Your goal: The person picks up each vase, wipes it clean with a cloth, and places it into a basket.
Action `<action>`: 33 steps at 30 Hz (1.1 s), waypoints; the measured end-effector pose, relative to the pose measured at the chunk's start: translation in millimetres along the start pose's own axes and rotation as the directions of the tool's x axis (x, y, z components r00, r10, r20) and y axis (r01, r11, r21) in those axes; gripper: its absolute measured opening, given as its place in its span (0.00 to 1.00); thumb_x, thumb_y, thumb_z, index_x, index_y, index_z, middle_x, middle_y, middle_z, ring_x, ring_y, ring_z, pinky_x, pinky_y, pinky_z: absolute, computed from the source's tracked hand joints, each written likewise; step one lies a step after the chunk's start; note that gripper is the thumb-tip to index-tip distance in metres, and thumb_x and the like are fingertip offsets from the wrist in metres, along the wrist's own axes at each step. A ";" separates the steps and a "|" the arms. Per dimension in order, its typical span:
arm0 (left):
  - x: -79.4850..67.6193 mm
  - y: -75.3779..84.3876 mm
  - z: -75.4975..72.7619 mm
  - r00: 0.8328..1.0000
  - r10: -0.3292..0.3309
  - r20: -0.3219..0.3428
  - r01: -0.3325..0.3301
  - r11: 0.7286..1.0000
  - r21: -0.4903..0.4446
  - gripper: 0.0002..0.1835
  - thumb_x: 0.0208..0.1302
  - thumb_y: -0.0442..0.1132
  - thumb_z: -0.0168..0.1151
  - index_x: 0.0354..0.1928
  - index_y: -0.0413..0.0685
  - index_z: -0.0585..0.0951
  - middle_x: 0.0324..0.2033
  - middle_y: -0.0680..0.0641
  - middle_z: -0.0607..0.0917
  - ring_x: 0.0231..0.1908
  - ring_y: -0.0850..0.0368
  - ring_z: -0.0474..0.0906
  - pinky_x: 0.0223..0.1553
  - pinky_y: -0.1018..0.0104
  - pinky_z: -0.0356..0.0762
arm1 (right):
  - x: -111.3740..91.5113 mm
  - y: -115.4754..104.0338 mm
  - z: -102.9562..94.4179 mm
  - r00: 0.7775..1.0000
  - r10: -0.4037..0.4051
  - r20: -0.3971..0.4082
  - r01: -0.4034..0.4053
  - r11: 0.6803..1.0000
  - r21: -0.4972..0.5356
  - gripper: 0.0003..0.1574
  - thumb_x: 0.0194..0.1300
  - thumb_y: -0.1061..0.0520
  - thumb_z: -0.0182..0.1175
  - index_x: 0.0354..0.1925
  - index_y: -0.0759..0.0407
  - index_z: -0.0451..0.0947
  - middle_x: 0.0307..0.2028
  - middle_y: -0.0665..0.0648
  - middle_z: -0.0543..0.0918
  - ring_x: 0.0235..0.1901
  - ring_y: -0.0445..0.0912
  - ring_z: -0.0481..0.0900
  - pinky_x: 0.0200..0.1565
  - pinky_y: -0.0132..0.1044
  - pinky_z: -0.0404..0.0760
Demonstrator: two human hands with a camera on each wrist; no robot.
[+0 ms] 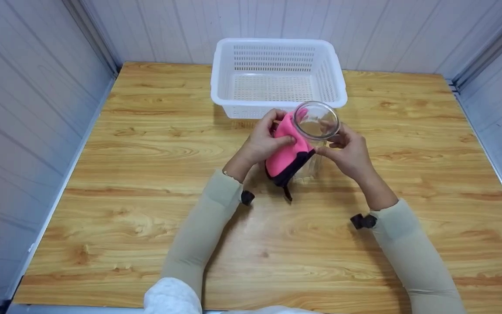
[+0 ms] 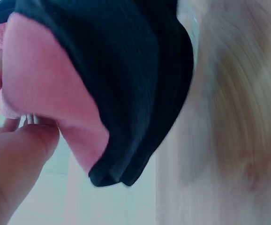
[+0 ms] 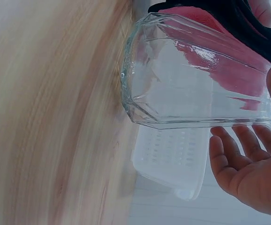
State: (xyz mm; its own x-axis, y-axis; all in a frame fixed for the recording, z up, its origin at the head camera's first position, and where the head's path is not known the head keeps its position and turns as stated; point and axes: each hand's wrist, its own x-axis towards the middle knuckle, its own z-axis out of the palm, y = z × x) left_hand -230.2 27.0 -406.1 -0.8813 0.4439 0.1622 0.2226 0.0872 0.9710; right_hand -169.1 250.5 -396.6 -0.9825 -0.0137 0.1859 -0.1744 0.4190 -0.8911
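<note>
A clear glass jar (image 1: pixel 314 168) with a round open mouth is between the two hands, its faceted lower end showing in the right wrist view. A pink cloth piece with black trim (image 1: pixel 283 159) lies against the jar's left side, a short dark strap hanging below it. The left hand (image 1: pixel 262 137) grips the pink fabric, thumb in front and fingers behind. Around the jar's right side curls the right hand (image 1: pixel 351 152), fingers along the far wall. Its thumb meets the trim's corner at the glass. Pink fabric shows through the jar wall in the right wrist view.
Behind the jar, a white plastic basket (image 1: pixel 229 107) with slotted walls stands near the back panel. The wood-grain table (image 1: pixel 146 183) is bordered by pale panels on the left, back and right.
</note>
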 end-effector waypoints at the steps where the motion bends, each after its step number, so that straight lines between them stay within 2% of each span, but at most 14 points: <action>1: 0.1 -0.5 0.0 1.000 -0.010 -0.009 0.010 1.000 -0.010 0.24 0.53 0.30 0.70 0.52 0.43 0.73 0.45 0.45 0.79 0.40 0.57 0.75 0.43 0.68 0.77 | 0.3 1.9 -0.1 1.000 -0.003 -0.002 0.003 1.000 0.003 0.38 0.50 0.61 0.74 0.60 0.60 0.74 0.54 0.62 0.82 0.41 0.34 0.81 0.41 0.24 0.79; 4: 0.2 -2.2 -0.6 0.999 -0.032 -0.026 0.031 0.999 -0.020 0.18 0.54 0.31 0.70 0.46 0.41 0.74 0.40 0.47 0.78 0.39 0.59 0.74 0.42 0.70 0.76 | 0.6 4.3 -0.1 1.000 -0.010 -0.008 0.010 1.000 0.010 0.38 0.49 0.60 0.75 0.59 0.60 0.75 0.53 0.62 0.82 0.41 0.35 0.82 0.40 0.24 0.79; 6: 0.7 -3.3 -0.9 0.999 -0.034 -0.038 0.033 0.999 -0.041 0.16 0.55 0.31 0.69 0.44 0.40 0.75 0.39 0.49 0.78 0.39 0.60 0.73 0.43 0.71 0.74 | 0.4 3.5 0.3 1.000 -0.010 -0.006 0.010 1.000 0.014 0.38 0.49 0.61 0.75 0.59 0.60 0.75 0.53 0.62 0.82 0.42 0.36 0.82 0.40 0.24 0.80; 11: 0.6 -1.4 -0.3 0.996 -0.010 -0.087 -0.001 0.991 -0.136 0.13 0.58 0.29 0.66 0.45 0.35 0.76 0.36 0.52 0.77 0.39 0.62 0.71 0.43 0.73 0.73 | -3.3 -9.8 1.5 1.000 -0.005 0.005 0.005 1.000 0.018 0.37 0.50 0.63 0.73 0.60 0.63 0.74 0.53 0.65 0.81 0.42 0.37 0.82 0.40 0.26 0.80; 15: -4.2 5.6 1.1 0.997 0.018 -0.077 -0.033 0.981 -0.192 0.15 0.61 0.28 0.63 0.48 0.34 0.74 0.40 0.49 0.77 0.43 0.61 0.72 0.47 0.71 0.74 | -8.1 -23.1 2.2 1.000 -0.019 0.010 0.019 1.000 0.007 0.36 0.51 0.63 0.73 0.59 0.65 0.74 0.52 0.65 0.82 0.42 0.36 0.82 0.41 0.25 0.80; 20: -2.0 -6.0 2.0 0.997 0.065 0.036 -0.060 0.992 -0.109 0.25 0.63 0.34 0.62 0.62 0.42 0.69 0.55 0.44 0.78 0.51 0.59 0.74 0.56 0.69 0.73 | -7.0 -20.3 1.6 1.000 -0.017 0.011 0.017 1.000 -0.006 0.37 0.51 0.62 0.73 0.60 0.63 0.74 0.52 0.61 0.82 0.42 0.35 0.81 0.41 0.26 0.80; 24: -1.1 -8.8 0.2 0.990 0.065 0.128 -0.058 0.997 -0.057 0.36 0.58 0.34 0.67 0.69 0.45 0.65 0.59 0.43 0.77 0.56 0.56 0.74 0.61 0.66 0.71 | -9.0 -25.5 1.4 0.999 -0.025 0.022 0.025 0.999 -0.027 0.36 0.51 0.63 0.73 0.59 0.65 0.74 0.54 0.64 0.81 0.41 0.34 0.81 0.42 0.26 0.80; 27: -0.3 -8.7 0.6 0.988 0.039 0.151 -0.035 0.999 -0.027 0.40 0.56 0.35 0.69 0.70 0.48 0.63 0.59 0.44 0.77 0.57 0.56 0.74 0.61 0.66 0.71 | -11.1 -30.8 1.2 0.999 -0.032 0.031 0.033 0.999 -0.037 0.36 0.52 0.64 0.72 0.59 0.67 0.73 0.54 0.65 0.81 0.41 0.34 0.80 0.41 0.25 0.79; 33: 1.7 -6.7 -0.6 0.988 0.002 0.152 -0.014 0.997 0.078 0.38 0.57 0.36 0.69 0.69 0.52 0.64 0.58 0.46 0.78 0.56 0.57 0.74 0.60 0.64 0.71 | -10.4 -29.9 1.7 0.998 -0.049 0.025 0.049 0.998 -0.027 0.36 0.52 0.64 0.72 0.59 0.67 0.73 0.54 0.66 0.81 0.41 0.33 0.80 0.41 0.25 0.79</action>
State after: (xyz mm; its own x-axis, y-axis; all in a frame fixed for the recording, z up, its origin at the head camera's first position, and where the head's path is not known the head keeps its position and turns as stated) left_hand -233.5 26.7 -412.1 -0.8070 0.5747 0.1356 0.2670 0.1502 0.9519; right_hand -153.8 236.6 -372.6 -0.9742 -0.0570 0.2185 -0.2209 0.4419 -0.8694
